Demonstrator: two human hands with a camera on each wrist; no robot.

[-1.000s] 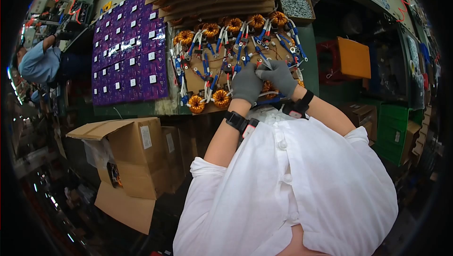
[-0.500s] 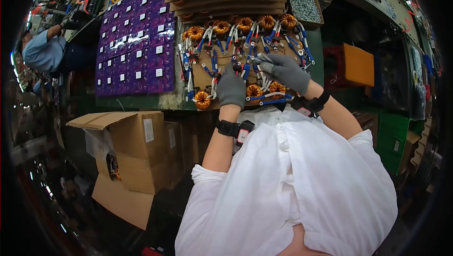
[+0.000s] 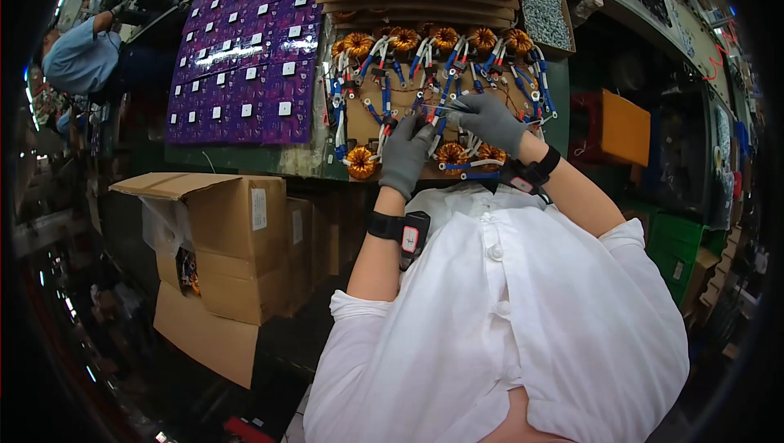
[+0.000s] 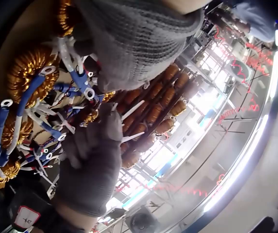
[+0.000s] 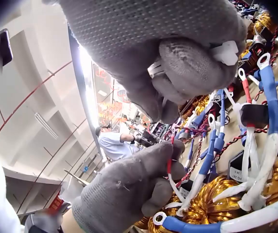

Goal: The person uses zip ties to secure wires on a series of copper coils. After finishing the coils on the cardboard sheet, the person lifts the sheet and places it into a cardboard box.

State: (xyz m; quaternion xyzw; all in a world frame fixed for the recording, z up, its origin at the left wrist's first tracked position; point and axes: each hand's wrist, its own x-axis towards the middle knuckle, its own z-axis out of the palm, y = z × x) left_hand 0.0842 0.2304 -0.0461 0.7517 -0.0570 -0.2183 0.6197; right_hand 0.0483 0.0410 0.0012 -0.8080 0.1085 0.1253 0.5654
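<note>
Both hands wear grey knit gloves. My left hand point(image 3: 406, 153) is over the near side of the cardboard sheet point(image 3: 357, 122); in the right wrist view its thumb and fingers pinch a red-sleeved white wire point(image 5: 170, 167). Just to the right, my right hand point(image 3: 492, 123) grips white plastic cable ties point(image 5: 226, 52), whose thin ends point(image 4: 132, 110) stick out past its fingers in the left wrist view. Around the hands lie copper-wound ring coils point(image 3: 361, 163) with blue-sleeved leads point(image 5: 270, 92) ending in ring lugs. Small black blocks point(image 5: 254, 115) sit on some leads.
Stacked cardboard layers with coils point(image 3: 425, 4) rise at the back. Purple circuit boards point(image 3: 245, 59) cover the left, and a box of small metal parts point(image 3: 545, 17) stands back right. An open carton point(image 3: 233, 239) is below the bench, front left. Another person point(image 3: 82, 63) is far left.
The hands were close together over the sheet, then parted, the left going left. Since then the left fingers have come back towards the right hand, onto a wire. The right hand keeps the cable ties.
</note>
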